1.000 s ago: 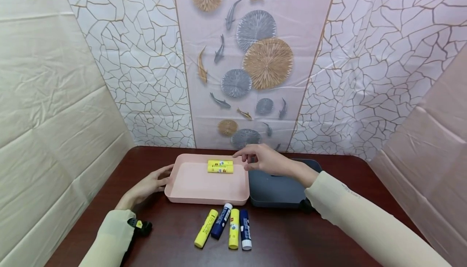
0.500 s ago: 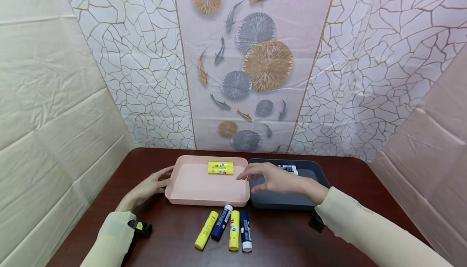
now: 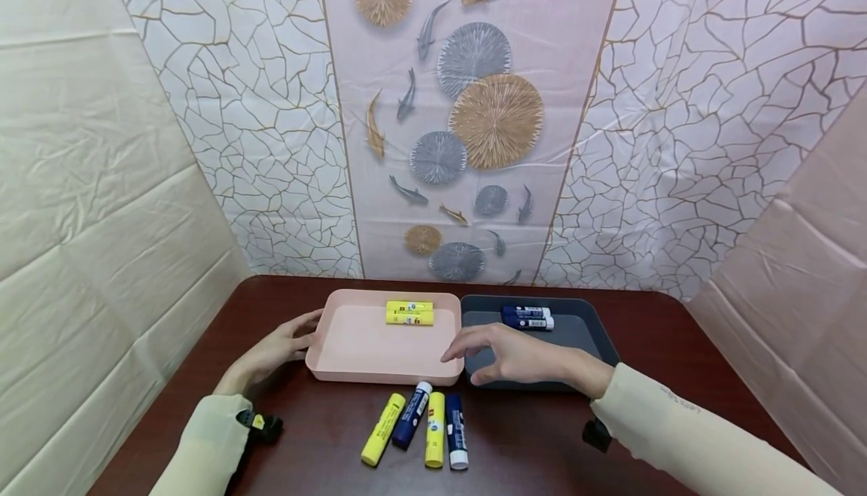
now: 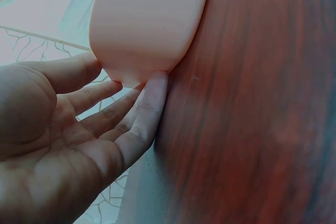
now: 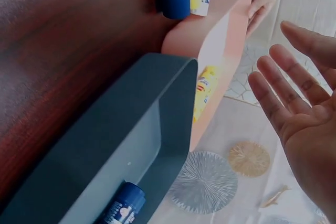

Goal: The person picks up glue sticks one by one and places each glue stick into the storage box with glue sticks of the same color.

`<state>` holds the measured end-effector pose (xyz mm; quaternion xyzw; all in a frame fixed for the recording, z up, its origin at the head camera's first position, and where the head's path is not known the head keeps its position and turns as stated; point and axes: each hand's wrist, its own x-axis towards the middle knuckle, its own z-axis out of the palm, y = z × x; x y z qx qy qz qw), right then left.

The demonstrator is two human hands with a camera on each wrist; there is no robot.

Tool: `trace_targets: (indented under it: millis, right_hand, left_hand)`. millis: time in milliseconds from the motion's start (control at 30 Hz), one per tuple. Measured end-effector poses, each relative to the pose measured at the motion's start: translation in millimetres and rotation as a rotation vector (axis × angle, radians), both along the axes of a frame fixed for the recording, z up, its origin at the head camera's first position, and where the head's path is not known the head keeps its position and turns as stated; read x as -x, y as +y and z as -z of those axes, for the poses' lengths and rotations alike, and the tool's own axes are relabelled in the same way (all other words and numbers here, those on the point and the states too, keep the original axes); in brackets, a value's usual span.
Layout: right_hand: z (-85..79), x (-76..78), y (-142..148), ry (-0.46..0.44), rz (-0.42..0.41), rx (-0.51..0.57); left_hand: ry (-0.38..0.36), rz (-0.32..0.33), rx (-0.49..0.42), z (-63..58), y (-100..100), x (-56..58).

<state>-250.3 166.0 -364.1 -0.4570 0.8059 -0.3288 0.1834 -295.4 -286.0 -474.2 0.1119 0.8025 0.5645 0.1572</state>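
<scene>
My left hand [image 3: 276, 349] touches the left end of the pink tray [image 3: 379, 357] with its fingertips, the fingers nearly straight against the outer wall in the left wrist view. My right hand [image 3: 511, 357] hovers with relaxed fingers over the front left of the dark grey tray [image 3: 576, 345], holding nothing. On the table in front of it lie a yellow glue stick [image 3: 383, 430], a navy glue stick [image 3: 411, 417], another yellow glue stick [image 3: 435, 432] and another navy glue stick [image 3: 457, 436]. Yellow glue sticks [image 3: 409, 313] lie side by side in the pink tray.
Navy glue sticks with white ends [image 3: 528, 318] lie at the back of the grey tray. Both trays stand side by side on the dark red wooden table [image 3: 325, 436]. A patterned cloth [image 3: 291, 180] hangs behind the table, with pale cloth walls [image 3: 101, 255] at the sides.
My right hand has drawn back from above the pink tray's right edge toward the front of the grey tray, uncovering the navy glue sticks there. My left hand has stayed in place.
</scene>
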Motion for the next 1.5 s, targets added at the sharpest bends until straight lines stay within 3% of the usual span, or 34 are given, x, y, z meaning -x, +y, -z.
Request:
trace_targets:
  millis: [467, 767, 1000, 1500]
  right_hand:
    - [20.2, -11.2, -3, -0.125, -0.027, -0.016]
    - [41.4, -20.6, -7, -0.135, -0.072, -0.060]
    - [48.9, -25.7, -10, -0.144, -0.074, -0.117]
    - [55.9, -29.7, -8, 0.087, -0.106, -0.215]
  left_hand:
    - [-0.001, 0.012, -0.018, -0.9, 0, -0.6]
    - [-0.006, 0.006, 0.001, -0.9, 1, -1.5]
    - [-0.010, -0.013, 0.010, -0.5, 0, -0.8]
    - [-0.009, -0.016, 0.012, 0.2, 0, 0.4]
